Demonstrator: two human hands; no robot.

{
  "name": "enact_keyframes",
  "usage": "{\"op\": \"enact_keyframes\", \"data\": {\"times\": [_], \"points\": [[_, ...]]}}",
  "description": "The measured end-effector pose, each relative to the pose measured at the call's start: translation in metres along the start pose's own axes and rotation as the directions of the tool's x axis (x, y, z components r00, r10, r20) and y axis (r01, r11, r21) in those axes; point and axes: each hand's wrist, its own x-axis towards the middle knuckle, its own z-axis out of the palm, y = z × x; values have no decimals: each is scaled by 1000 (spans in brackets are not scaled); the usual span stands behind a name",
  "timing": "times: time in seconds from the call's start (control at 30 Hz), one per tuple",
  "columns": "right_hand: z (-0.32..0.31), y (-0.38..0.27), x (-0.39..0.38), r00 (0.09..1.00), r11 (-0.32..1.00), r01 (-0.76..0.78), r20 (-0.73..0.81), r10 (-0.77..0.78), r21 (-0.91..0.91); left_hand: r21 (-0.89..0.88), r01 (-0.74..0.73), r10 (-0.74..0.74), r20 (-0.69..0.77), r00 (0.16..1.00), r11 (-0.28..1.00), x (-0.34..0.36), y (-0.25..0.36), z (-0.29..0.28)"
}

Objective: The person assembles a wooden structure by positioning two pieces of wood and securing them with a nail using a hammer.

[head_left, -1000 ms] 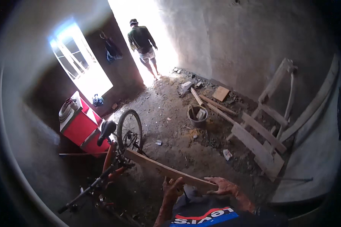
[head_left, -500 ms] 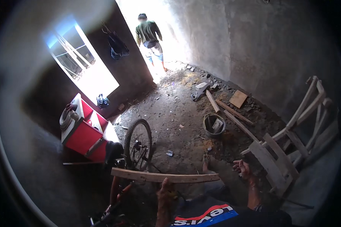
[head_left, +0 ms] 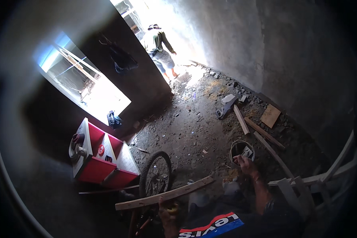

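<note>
Landmark: bucket. I see 1 plank left of it, on the worker's side, gripped in the left hand. Right hand fronts the bucket, fingers partly curled; cannot tell if holding anything. Status: plank lifted, not laid down; loose battens right of bucket, untouched.

Floor: rough, dirt-strewn. Directly on it: bucket, upright; three wooden strips just beyond, angled; square board nearer the wall; loose rubble along wall foot; bicycle wheel, standing.
</note>
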Motion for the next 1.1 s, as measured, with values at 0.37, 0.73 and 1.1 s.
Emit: {"op": "enact_keyframes", "data": {"times": [0.37,0.73,1.1], "points": [[-4,9,127,976,989,-117,-196,98,-88,-87,63,-54,105,993,994,180,31,111],[23,-50,310,940,974,-78,-342,2,-211,-186,197,-115,377,919,963,400,97,186],[25,-76,404,967,937,-112,-252,26,-330,-129,76,-46,226,973,989,452,145,230]]}}
